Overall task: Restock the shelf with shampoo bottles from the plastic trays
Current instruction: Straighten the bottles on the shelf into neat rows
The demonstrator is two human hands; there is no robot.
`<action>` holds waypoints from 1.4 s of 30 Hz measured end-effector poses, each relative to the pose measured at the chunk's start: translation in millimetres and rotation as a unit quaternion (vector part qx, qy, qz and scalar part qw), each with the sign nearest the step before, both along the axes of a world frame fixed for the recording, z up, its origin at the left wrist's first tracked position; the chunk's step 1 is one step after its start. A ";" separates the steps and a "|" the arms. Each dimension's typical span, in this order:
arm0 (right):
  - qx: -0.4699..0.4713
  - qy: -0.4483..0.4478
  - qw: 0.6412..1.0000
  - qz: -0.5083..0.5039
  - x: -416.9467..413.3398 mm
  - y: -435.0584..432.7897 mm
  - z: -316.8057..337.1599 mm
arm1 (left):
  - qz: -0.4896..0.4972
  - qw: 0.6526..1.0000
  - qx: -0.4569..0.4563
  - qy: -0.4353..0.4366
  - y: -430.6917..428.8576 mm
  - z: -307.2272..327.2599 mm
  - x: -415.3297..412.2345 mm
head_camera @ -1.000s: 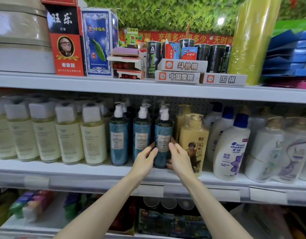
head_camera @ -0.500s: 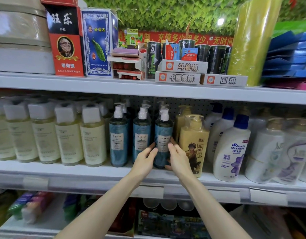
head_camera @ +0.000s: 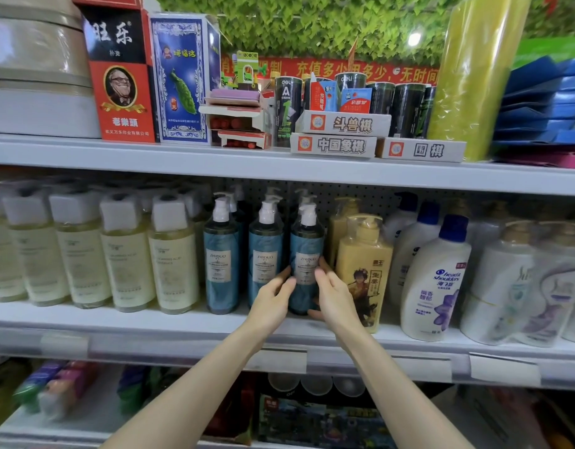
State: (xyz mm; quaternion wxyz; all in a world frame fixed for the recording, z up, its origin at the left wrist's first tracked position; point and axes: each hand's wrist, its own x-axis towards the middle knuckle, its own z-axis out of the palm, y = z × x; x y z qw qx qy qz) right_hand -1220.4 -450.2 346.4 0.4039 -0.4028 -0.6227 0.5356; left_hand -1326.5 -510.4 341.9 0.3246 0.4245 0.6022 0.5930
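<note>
Standing left of the left hand [head_camera: 273, 299]: two blue bottles [head_camera: 221, 254], already placed. Left hand cups and right hand [head_camera: 334, 296] wraps the third blue bottle [head_camera: 307, 254], upright between them, base apparently on the shelf [head_camera: 182, 325]. Yellow bottle [head_camera: 364, 264] just right. Front row looks full; trays unseen, remainder unknown.

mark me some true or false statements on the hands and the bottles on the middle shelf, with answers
1. The left hand and the right hand both hold the rightmost blue pump bottle. True.
2. That bottle lies on its side. False: it stands upright.
3. A yellow bottle stands directly to its right. True.
4. The Head & Shoulders bottle has a red cap. False: its cap is blue.
</note>
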 end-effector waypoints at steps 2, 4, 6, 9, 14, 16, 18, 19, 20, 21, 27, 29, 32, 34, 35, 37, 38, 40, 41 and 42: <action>0.006 -0.002 1.000 -0.002 -0.8 -0.8 -1.0 | -0.003 1.000 -0.001 -0.003 -0.7 0.3 0.4; 0.011 0.002 1.000 0.001 -0.6 -1.3 -1.2 | -0.005 1.000 -0.002 -0.003 -2.1 1.5 1.6; 0.008 0.009 1.000 0.004 1.2 -4.0 0.5 | -0.006 1.000 -0.005 -0.002 -3.1 1.8 2.5; 0.021 0.005 1.000 0.005 5.9 -8.0 -1.7 | -0.002 1.000 -0.010 0.004 -5.2 1.6 3.9; 0.018 0.054 0.998 0.000 25.0 -19.3 -2.4 | 0.025 1.000 0.011 0.012 -12.2 3.0 10.3; 0.023 0.070 0.997 0.007 36.6 -25.4 0.6 | 0.032 0.999 0.016 0.024 -14.3 3.1 14.3; 0.036 0.076 0.996 0.004 48.5 -29.5 1.8 | 0.037 0.999 0.015 0.031 -15.4 3.3 20.1; 0.043 0.079 0.996 -0.002 54.5 -30.5 1.8 | 0.037 0.999 0.015 0.033 -15.6 3.5 23.8; 0.048 0.081 0.995 -0.009 60.4 -31.1 1.6 | 0.038 0.999 0.016 0.034 -15.3 3.3 27.6; 0.054 0.084 0.995 -0.016 66.2 -30.7 1.5 | 0.038 0.999 0.019 0.034 -14.9 3.2 31.6; 0.102 0.079 0.991 -0.044 100.0 -24.8 0.9 | 0.035 0.999 0.025 0.024 -10.1 -2.6 56.0; 0.115 0.075 0.989 -0.059 109.9 -21.3 -0.5 | 0.032 0.999 0.023 0.018 -7.7 -4.3 63.5; 0.118 0.058 0.989 -0.075 118.9 -18.5 -2.7 | 0.027 0.999 0.010 0.023 -4.0 -4.6 72.3; 0.114 0.042 0.989 -0.078 120.6 -17.7 -3.2 | 0.022 0.999 0.012 0.031 -1.8 -2.7 76.2; 0.110 0.034 0.990 -0.077 120.6 -16.9 -3.2 | 0.019 0.999 0.014 0.034 -0.7 -2.0 77.2; 0.097 0.017 0.993 -0.068 118.6 -15.1 -3.2 | 0.007 0.999 0.019 0.036 1.2 -1.6 77.5; 0.093 0.010 0.994 -0.063 116.9 -14.6 -2.3 | 0.003 0.999 0.020 0.036 2.5 -2.0 76.8; 0.081 0.006 0.995 -0.053 114.2 -12.8 -0.3 | -0.006 0.999 0.018 0.034 6.1 -3.0 74.1; 0.075 0.011 0.996 -0.048 113.1 -10.9 0.5 | -0.010 0.999 0.017 0.033 8.2 -3.2 72.6; 0.070 0.019 0.997 -0.041 112.1 -8.6 1.5 | -0.014 0.999 0.018 0.032 10.8 -4.2 71.2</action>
